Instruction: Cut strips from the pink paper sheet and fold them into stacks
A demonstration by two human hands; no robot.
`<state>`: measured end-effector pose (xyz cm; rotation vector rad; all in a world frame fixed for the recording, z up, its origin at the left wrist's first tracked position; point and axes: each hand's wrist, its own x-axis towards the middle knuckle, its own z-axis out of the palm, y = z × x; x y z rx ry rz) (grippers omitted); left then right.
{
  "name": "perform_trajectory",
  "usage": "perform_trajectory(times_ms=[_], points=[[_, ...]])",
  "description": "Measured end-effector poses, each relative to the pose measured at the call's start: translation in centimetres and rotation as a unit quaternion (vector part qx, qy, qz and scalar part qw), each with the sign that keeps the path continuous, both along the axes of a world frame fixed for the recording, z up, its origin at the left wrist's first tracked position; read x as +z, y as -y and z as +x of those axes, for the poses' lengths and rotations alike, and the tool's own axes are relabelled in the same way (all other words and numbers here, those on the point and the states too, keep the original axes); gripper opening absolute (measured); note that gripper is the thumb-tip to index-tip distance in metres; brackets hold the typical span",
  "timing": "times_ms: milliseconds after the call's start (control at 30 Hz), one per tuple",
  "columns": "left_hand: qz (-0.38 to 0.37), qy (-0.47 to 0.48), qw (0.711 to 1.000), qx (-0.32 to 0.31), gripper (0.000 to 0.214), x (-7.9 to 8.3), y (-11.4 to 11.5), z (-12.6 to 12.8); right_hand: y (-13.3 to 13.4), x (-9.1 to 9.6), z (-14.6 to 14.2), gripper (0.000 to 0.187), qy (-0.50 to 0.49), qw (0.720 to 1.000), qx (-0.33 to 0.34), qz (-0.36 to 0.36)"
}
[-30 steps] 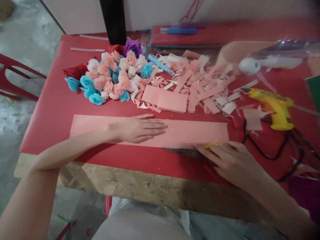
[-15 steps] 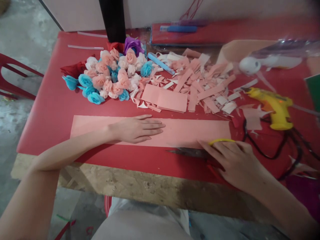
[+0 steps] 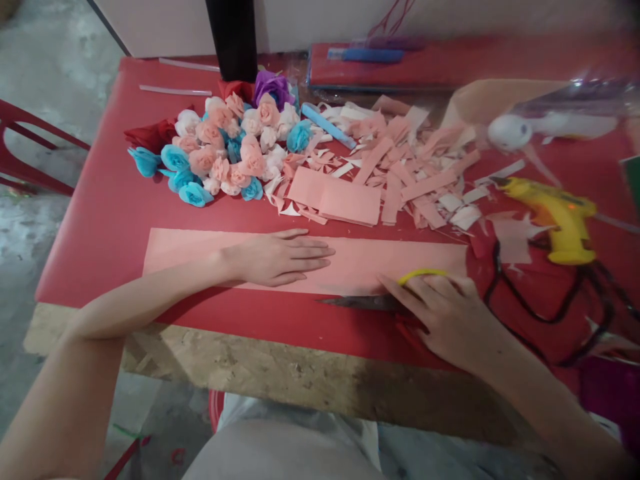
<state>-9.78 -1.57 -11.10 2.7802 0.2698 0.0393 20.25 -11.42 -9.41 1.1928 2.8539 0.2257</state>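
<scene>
A long strip of pink paper (image 3: 380,257) lies flat along the front of the red tabletop. My left hand (image 3: 280,259) rests on its middle, palm down, with the fingers stretched out. Closed around scissors (image 3: 360,303) with a yellow handle is my right hand (image 3: 440,313), at the strip's lower right. The blades point left, just below the strip's near edge. Behind the strip, a folded stack of pink paper (image 3: 345,197) sits in front of a heap of pink and white scraps (image 3: 405,160).
Paper roses (image 3: 215,150) in pink, white and blue cluster at the back left. A yellow glue gun (image 3: 560,217) with a black cord lies at the right. Near the back are a light-blue stick (image 3: 329,125) and a white roll (image 3: 510,132). A black post (image 3: 233,40) stands behind.
My right hand has slid left along the strip's near edge with the scissors. My left hand stays flat on the paper. The whole view has shifted slightly.
</scene>
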Motion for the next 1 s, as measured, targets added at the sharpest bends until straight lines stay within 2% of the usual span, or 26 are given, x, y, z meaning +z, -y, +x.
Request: perform_trajectory(times_ms=[367,467,633,1000], points=[[-0.01,0.003,1.0,0.01,0.047,0.0,0.1,0.0,0.0,0.4,0.4,0.035,-0.013,0.998,0.061,0.013],[-0.008,0.004,1.0,0.007,0.047,0.0,0.1,0.0,0.3,0.5,0.3,0.036,-0.002,0.999,0.045,0.02],[-0.009,0.003,1.0,0.005,0.047,0.0,0.1,0.0,0.8,0.5,-0.1,0.042,0.028,0.999,-0.026,0.0],[-0.021,-0.001,1.0,0.009,0.046,0.0,0.1,0.0,0.3,0.4,-2.0,0.044,0.05,0.999,-0.013,0.0]])
